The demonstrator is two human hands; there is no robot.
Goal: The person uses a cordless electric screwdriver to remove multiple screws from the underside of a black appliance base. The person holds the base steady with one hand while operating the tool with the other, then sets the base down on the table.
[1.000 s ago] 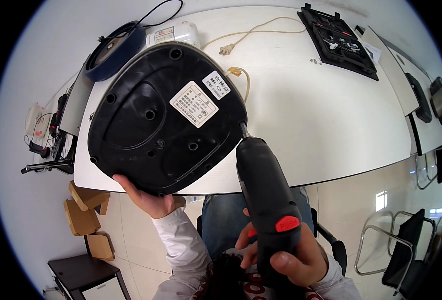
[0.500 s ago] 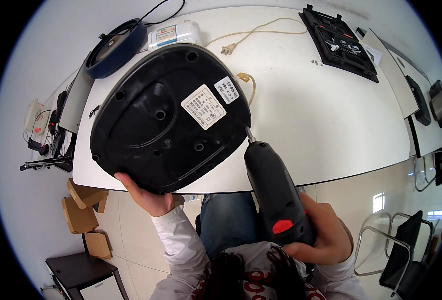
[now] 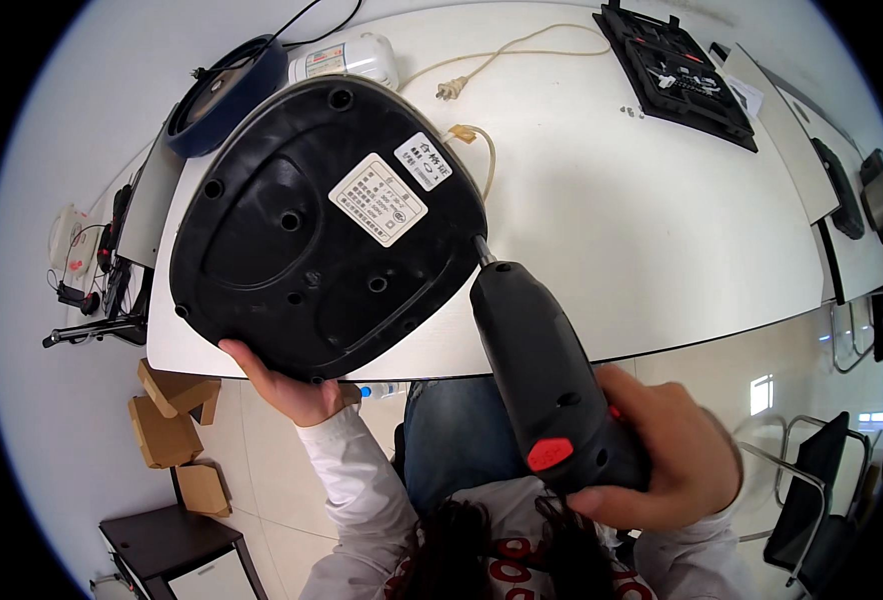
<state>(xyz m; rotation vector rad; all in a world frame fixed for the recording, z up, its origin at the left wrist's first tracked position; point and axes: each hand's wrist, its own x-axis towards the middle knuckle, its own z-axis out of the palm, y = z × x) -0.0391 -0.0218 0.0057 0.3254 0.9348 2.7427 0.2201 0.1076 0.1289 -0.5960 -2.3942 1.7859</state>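
While the left hand [image 3: 297,395] gripped the lower edge of a black base [image 3: 347,225], its thumb lay against the rim; how its other fingers stood could not be told, as the base hid them. The base was over the left part of a white table [image 3: 662,220], underside facing the camera. The right hand [image 3: 667,455] was wrapped around a power screwdriver [image 3: 537,345], whose body hid most of the fingers; its bit met the base's right edge.

Just above the bit, a loop of pale cord [image 3: 490,160] emerged beside the rim, and its plug [image 3: 452,88] lay farther back. The base partly blocked a white housing [image 3: 347,60]; a navy round part [image 3: 224,95] stood beside that. Small metal pieces [image 3: 632,112] lay near an open tool case [image 3: 677,75], well apart from both hands. Cardboard boxes [image 3: 167,438] sat on the floor at left.
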